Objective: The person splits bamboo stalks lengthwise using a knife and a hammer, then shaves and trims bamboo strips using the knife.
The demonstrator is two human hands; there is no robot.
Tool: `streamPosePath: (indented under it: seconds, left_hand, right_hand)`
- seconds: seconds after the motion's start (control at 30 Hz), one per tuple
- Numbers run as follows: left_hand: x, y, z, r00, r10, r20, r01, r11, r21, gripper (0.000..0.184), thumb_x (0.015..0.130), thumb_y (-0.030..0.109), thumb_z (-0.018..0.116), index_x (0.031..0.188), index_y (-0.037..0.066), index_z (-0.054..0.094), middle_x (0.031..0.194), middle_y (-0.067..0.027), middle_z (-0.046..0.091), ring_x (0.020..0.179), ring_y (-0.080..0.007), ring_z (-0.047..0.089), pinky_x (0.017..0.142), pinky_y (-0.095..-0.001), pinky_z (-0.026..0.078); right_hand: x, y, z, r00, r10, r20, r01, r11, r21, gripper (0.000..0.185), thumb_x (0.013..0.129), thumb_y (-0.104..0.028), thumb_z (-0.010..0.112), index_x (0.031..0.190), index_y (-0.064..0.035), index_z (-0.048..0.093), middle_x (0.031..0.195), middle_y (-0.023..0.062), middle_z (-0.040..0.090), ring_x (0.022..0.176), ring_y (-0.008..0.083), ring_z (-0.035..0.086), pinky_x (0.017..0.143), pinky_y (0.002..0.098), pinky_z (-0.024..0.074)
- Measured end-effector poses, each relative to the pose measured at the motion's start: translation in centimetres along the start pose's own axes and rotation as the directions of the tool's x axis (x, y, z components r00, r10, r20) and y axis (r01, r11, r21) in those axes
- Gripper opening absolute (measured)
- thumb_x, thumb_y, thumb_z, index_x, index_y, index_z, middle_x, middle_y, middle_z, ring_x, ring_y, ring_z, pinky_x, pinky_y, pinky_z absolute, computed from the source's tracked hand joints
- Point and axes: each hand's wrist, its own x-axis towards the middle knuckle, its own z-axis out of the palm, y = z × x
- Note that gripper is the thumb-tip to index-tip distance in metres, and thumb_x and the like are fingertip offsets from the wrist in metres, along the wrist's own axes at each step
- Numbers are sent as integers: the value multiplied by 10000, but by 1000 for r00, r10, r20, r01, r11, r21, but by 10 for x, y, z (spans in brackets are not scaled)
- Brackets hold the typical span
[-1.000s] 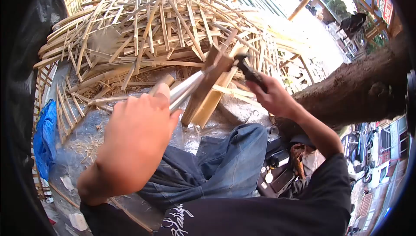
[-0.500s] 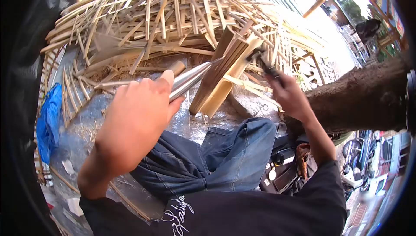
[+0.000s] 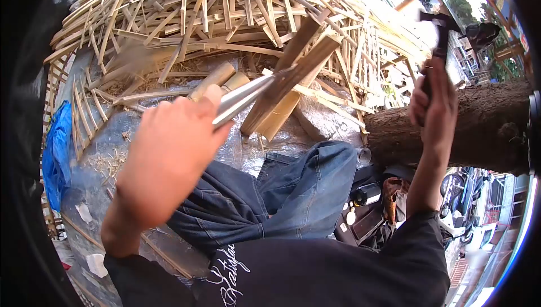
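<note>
My left hand (image 3: 169, 155) is closed around a long silver metal tool (image 3: 243, 99), perhaps a chisel or a blade; its grip is hidden in my fist. The tool's far end meets the split bamboo pieces (image 3: 282, 116), which lean upright with brown and pale faces, partly spread at the top. Raised well to the right of the bamboo, my right hand (image 3: 437, 98) grips a black hammer (image 3: 443, 36) by its handle, head up and apart from the tool.
Behind the bamboo lies a large pile of thin bamboo strips (image 3: 236, 8). Short bamboo sections (image 3: 217, 79) rest on the floor. A thick log (image 3: 479, 121) extends to the right. A blue plastic sheet (image 3: 58, 158) hangs at left, and a dark bag (image 3: 358, 228) with small items sits beside my leg.
My right hand has swung the hammer up and right, away from the bamboo. The bamboo pieces have shifted and tilted slightly; my left hand keeps hold of the metal tool.
</note>
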Motion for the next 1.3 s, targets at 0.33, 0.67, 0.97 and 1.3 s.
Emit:
streamPosePath:
  seconds: [0.33,0.67,0.97,1.3]
  left_hand:
    - [21,-40,-10,1000,-9,-17,9,1000,-2,182,813,140,706,840,-18,620,778,-231,618,818,-431,588,746,-481,445]
    - [9,-36,10,981,-111,-160,137,978,160,128,799,116,618,817,-11,627,875,-227,642,903,-406,606,831,-489,479]
    - [6,-47,15,990,-67,-125,87,983,161,150,783,98,654,869,-19,620,887,-220,635,901,-387,614,850,-477,477]
    - [-1,-44,22,982,-121,-146,140,982,128,154,773,110,661,852,-17,622,871,-217,629,908,-395,601,857,-482,468]
  right_hand:
    - [-34,33,65,908,54,415,-10,994,-107,220,977,-225,591,980,-6,613,716,36,543,580,90,495,518,281,395]
    - [-47,92,87,859,11,512,181,929,-324,221,949,-195,579,1011,17,587,740,190,588,715,355,576,682,443,445]
    - [-29,20,51,973,-229,-11,213,886,412,343,1045,-363,439,1011,-59,593,611,-32,464,453,91,419,421,245,348]
    - [-49,12,34,977,128,171,-142,987,76,396,1018,-404,515,850,-54,599,588,-22,470,503,51,445,438,280,337]
